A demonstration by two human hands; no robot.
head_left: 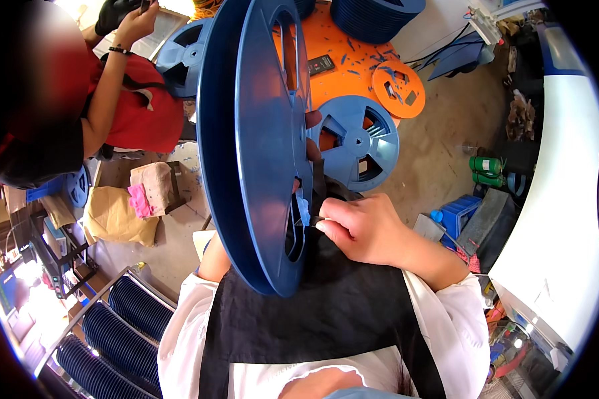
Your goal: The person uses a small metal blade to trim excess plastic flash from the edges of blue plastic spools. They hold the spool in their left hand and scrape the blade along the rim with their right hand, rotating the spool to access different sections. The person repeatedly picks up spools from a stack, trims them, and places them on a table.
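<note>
Far left: another person in a red top (140, 106), one raised hand holding something dark. Not the wearer's hands.

Lower left: metal rack (80, 319) with rows of stacked dark blue reels (133, 306); crumpled brown paper bag (116, 216) on the concrete floor above it.

Centre: large blue plastic spoked reel (253, 133) held edge-on and upright in front of the wearer's chest, just above the black apron (313, 312). Left hand (216, 259) is behind the reel, mostly hidden; only the forearm shows, so finger state can't be told. It looks to be propping the reel from the far side.

Right of the hub: right hand (363, 229), fingers curled together, thumb and fingertips pinching a small pale tape end (304, 207) at the hub opening.

Further right: a second blue reel (358, 141) lying flat beside an orange tabletop (343, 60), an orange disc (398, 90), green bottles (486, 169).

Judgement: step in hand is working the tape end at the hub, either seating or freeing it; can't tell which. Next move needs the reel kept steady and the pinch firm at the slot.
</note>
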